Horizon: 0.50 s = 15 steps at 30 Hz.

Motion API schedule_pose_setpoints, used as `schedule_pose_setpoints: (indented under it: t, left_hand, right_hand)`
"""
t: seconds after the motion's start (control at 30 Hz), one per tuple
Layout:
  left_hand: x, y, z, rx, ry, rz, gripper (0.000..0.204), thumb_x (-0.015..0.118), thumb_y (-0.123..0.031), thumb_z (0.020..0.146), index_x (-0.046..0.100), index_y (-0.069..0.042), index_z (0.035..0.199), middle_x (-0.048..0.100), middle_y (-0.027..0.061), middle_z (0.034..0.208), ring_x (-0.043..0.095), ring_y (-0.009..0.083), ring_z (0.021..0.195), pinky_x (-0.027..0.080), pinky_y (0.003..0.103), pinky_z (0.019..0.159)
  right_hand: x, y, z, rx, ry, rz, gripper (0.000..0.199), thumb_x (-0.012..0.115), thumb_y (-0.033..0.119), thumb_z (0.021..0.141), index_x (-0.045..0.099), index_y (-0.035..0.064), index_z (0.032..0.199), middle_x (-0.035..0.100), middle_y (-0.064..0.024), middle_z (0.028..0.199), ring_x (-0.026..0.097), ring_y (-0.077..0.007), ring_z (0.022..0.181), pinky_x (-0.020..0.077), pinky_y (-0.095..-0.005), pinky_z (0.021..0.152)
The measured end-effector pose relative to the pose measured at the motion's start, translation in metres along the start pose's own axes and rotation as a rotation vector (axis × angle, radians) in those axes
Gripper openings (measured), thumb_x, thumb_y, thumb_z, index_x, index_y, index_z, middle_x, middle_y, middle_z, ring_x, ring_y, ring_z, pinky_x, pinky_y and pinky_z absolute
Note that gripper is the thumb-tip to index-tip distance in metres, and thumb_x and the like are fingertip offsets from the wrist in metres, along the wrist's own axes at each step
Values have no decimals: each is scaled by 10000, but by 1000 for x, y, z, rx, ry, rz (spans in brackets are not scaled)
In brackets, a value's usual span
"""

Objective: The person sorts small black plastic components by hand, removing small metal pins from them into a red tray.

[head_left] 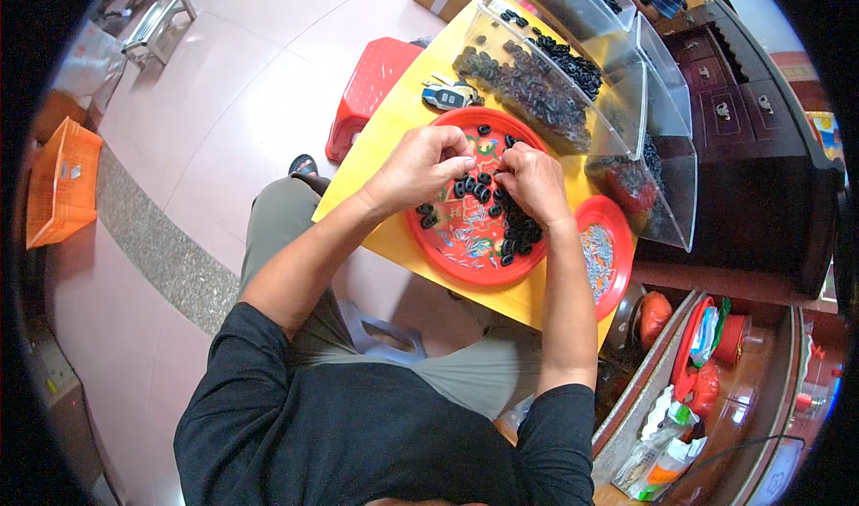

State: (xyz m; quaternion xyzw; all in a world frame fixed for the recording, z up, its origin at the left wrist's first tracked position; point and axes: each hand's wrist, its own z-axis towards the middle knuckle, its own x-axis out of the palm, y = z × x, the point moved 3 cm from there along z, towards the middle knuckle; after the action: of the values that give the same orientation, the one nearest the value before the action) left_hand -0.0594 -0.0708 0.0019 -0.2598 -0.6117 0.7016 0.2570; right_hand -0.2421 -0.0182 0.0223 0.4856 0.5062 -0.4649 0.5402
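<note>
Over a round red tray [428, 257] with a printed bottom, both my hands are at work. My left hand [428, 164] is above the tray's left side, thumb and forefinger pinched together. My right hand [534, 182] is over its right side, fingertips pressed together too. Whatever is between the fingers of either hand is too small to make out. Several small black oval parts [477, 187] lie between and below the hands, and a pile of the same parts [519, 230] sits under my right wrist. Small silvery pins [465, 248] are scattered near the tray's front.
A smaller red tray [623, 254] of silvery pins stands right of my right forearm. Clear plastic bins [626, 103] with black parts line the far side of the yellow tabletop [380, 224]. A grey device [450, 95] lies behind the tray. A red stool [374, 85] is left.
</note>
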Motion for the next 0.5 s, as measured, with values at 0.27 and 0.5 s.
schedule_pose_setpoints:
  t: [0.27,0.5]
  left_hand:
    - [4,0,-1,-48,49,-9,88,604,-98,856,576,-22,821,537,-48,697,490,27,644,412,195,552]
    - [26,4,-8,-148,132,-412,69,602,-78,845,594,-32,795,561,-18,668,506,43,580,405,203,500]
  right_hand:
    - [-6,-11,-5,8,-92,341,121,654,99,707,563,24,735,603,-107,718,610,-258,666,476,-359,602]
    - [-24,29,-52,197,-379,924,69,616,-33,779,626,-26,847,591,-41,728,557,-91,654,452,-221,597]
